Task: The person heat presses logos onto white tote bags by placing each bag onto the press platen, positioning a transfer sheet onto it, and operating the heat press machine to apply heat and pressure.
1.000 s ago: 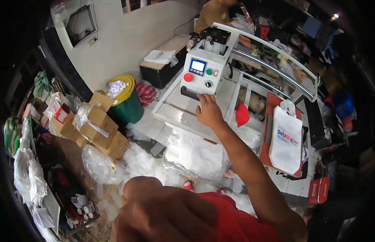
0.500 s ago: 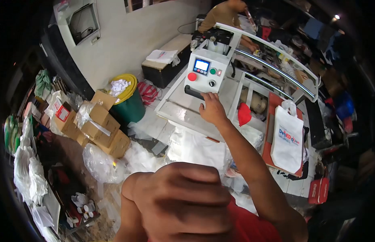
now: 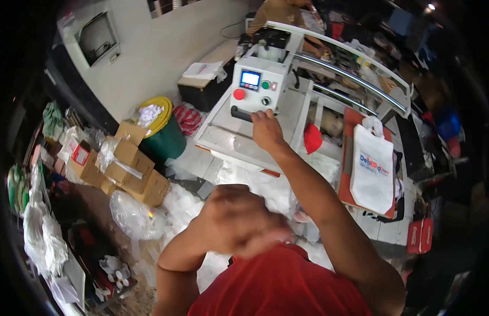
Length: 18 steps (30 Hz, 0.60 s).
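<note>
My right hand (image 3: 267,130) reaches forward, its fingers closed over the right end of the black handle (image 3: 241,114) on a white heat press (image 3: 273,79). A lit screen (image 3: 250,79), a red button (image 3: 239,94) and a green button (image 3: 266,84) are on the press head above the handle. My left hand (image 3: 239,220) is raised close to the camera, in front of my red shirt. It is smeared by motion but its fingers look curled, with nothing visible in them. To the right, a white bag (image 3: 371,171) with printed lettering lies on a red-orange board (image 3: 347,158).
Cardboard boxes (image 3: 130,168) and clear plastic (image 3: 136,216) stand at the left, near a green bin (image 3: 168,139) with a yellow rim. White sheets lie below the press. Another person (image 3: 278,16) works behind it. A red box (image 3: 420,235) is at the right.
My left hand has moved down and back from the camera, uncovering more red shirt. The view has shifted slightly. My right hand stays at the press handle.
</note>
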Motion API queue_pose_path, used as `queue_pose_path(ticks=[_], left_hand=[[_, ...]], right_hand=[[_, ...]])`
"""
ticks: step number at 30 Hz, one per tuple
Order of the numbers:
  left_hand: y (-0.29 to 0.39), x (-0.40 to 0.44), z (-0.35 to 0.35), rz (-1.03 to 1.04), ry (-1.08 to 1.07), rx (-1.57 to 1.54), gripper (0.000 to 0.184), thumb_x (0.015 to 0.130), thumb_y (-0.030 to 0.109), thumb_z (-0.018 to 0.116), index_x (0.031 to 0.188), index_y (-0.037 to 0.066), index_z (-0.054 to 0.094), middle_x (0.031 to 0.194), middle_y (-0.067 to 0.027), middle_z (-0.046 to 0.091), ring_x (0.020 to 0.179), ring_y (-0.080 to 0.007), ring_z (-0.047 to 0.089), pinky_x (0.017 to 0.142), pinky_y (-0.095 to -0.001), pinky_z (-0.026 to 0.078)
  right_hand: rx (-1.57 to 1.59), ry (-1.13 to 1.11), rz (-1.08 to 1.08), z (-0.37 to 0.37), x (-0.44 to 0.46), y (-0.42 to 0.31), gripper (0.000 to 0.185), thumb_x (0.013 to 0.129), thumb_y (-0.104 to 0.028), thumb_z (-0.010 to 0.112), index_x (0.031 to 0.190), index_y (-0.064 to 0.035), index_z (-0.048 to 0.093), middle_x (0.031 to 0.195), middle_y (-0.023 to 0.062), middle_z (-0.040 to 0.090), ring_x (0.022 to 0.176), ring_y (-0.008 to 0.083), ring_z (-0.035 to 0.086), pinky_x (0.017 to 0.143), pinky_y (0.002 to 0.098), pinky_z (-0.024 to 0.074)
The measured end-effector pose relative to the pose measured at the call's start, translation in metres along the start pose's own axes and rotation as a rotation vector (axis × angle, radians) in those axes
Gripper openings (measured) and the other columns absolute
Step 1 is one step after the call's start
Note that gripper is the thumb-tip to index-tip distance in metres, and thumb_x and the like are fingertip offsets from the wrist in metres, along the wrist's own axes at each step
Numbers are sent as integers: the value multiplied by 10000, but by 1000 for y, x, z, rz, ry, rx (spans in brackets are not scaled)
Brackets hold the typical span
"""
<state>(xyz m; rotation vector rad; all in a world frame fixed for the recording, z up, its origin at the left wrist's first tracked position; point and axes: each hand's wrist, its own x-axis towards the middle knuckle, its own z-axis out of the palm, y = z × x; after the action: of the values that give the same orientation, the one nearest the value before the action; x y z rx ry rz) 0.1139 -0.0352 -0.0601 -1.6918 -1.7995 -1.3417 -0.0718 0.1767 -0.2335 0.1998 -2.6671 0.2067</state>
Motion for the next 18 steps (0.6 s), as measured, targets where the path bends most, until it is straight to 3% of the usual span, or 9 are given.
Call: queue_pose_path(ticks=[1, 3, 5, 9, 11, 12, 13, 15, 18], left_hand=[[-14, -19, 11, -176, -11, 4, 83, 808, 139, 763, 798, 76, 710, 688, -66, 658, 502, -159, 573, 477, -288, 443], [-39, -66, 36, -618, 24, -35, 110, 842, 128, 737, 792, 38, 699, 682, -111, 660, 513, -188, 592, 507, -301, 464], [-74, -133, 54, -875, -12, 15, 153, 857, 120, 716, 764, 8, 669, 634, -134, 630, 506, -202, 586, 521, -324, 468], [-129, -319, 117, -1150, -136, 264, 343, 917, 265, 631, 712, -11, 625, 684, -214, 643, 622, -383, 639, 582, -448, 490], [-134, -412, 153, -1401, -314, 338, 435, 904, 401, 568, 790, -4, 680, 770, -239, 667, 787, -427, 656, 729, -514, 504], [-124, -440, 162, -1566, -370, 297, 421, 902, 395, 549, 821, 9, 697, 859, -248, 682, 854, -425, 658, 779, -510, 507], [-144, -544, 184, -1390, -699, 366, 406, 905, 380, 533, 837, 18, 703, 913, -244, 686, 906, -427, 652, 823, -498, 508], [-112, -580, 191, -1233, -649, 182, 392, 925, 370, 506, 837, 40, 697, 852, -202, 705, 777, -375, 680, 720, -483, 542], [-101, -590, 200, -1535, -830, -2, 334, 921, 345, 546, 819, 53, 673, 795, -159, 688, 688, -307, 656, 627, -436, 525]], right_hand=[[7, 12, -16, 2, -3, 2, 319, 838, -99, 554, 1141, -34, 627, 1098, 91, 620, 1094, 292, 515, 855, 405, 493], [-3, 32, 9, 0, -8, 6, 301, 829, -92, 557, 1117, -42, 633, 1082, 84, 619, 1083, 287, 517, 846, 400, 492], [28, 47, -10, -3, -14, 9, 257, 798, -105, 585, 1045, -59, 640, 1037, 73, 612, 1047, 279, 517, 834, 405, 489], [6, 100, 46, -27, -54, 41, 210, 773, -130, 612, 969, -59, 639, 994, 72, 603, 1020, 273, 509, 814, 407, 486], [33, 137, 93, -42, -77, 68, 221, 759, -157, 627, 950, -48, 645, 974, 73, 600, 1022, 263, 501, 798, 396, 483], [43, 126, 142, -48, -86, 77, 238, 780, -225, 646, 932, -42, 647, 986, 80, 609, 1016, 265, 495, 800, 410, 463], [30, 128, 162, -54, -95, 85, 238, 780, -225, 646, 932, -42, 647, 986, 80, 609, 1016, 265, 495, 800, 410, 463], [-16, 193, 286, -66, -112, 99, 314, 807, -346, 672, 895, -45, 655, 957, 92, 628, 1036, 270, 491, 832, 441, 414], [-104, 165, 425, -93, -134, 121, 379, 783, -423, 731, 860, -59, 658, 905, 80, 641, 973, 283, 529, 842, 448, 376]])
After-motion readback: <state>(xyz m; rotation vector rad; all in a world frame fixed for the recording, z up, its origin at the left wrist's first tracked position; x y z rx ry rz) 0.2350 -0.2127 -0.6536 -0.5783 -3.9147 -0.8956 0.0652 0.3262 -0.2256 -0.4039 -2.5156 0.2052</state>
